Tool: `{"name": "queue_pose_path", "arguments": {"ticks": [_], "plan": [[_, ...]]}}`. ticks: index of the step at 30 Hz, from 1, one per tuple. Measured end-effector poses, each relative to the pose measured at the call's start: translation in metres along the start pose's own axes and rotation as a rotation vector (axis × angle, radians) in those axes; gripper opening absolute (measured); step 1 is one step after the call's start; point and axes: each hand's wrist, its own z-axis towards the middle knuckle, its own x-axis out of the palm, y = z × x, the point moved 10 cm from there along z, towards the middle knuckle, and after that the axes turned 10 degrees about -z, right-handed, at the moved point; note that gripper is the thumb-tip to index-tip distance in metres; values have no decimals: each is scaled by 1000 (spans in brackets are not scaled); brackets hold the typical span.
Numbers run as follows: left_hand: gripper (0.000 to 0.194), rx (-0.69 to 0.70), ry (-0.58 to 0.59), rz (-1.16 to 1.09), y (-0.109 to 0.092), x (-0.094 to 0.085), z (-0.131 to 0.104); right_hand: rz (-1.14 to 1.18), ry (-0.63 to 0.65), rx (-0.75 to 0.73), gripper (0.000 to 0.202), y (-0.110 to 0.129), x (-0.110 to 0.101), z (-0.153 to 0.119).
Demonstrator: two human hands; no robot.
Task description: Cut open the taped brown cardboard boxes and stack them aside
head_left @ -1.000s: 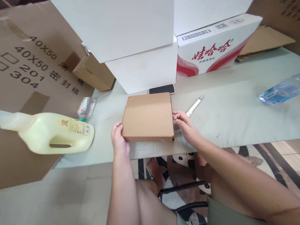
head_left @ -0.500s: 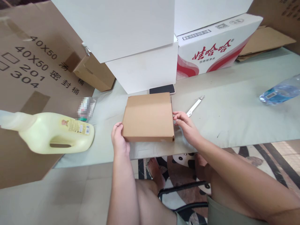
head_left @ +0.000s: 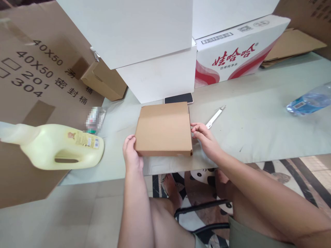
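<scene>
A flat, closed cardboard box [head_left: 163, 129] lies on the cloth-covered table in front of me. My left hand [head_left: 131, 151] grips its left side near the front corner, and some of the fingertips are hidden by the box. At the right side, my right hand [head_left: 204, 137] has bent fingers with their tips against the box edge. Just beyond that hand rests a white utility knife [head_left: 215, 117], touched by neither hand. Behind the box, a dark phone [head_left: 179, 98] lies partly covered by its far edge.
White cartons [head_left: 160, 75] stand at the back, beside a red-and-white water carton [head_left: 232, 58]. On the left are a pale yellow jug [head_left: 46, 144], a small brown box [head_left: 106, 77] and a big printed carton [head_left: 15, 100]. A water bottle [head_left: 307, 101] lies at right, near flattened cardboard [head_left: 294, 46].
</scene>
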Motion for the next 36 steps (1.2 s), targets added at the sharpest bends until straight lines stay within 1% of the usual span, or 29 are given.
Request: {"name": "queue_pose_path", "arguments": {"ticks": [14,23,25,28,30,36], "plan": [[31,2,11,31,0,0,0,-5,2,3,13,-1,1,0],[30,-7,-10,1,1,0,-2,-17,-20,-4,12,2,0,-1],[30,-5,-7,2,1,0,-1,-35,-10,18,14,1,2,-2],[29,6,1,23,1,0,0,-24,55,90,20,-6,11,-4],[29,12,3,34,1,1,0,-5,77,118,22,-9,15,-5],[28,2,-16,1,1,0,0,-7,75,121,24,-11,17,-4]]}}
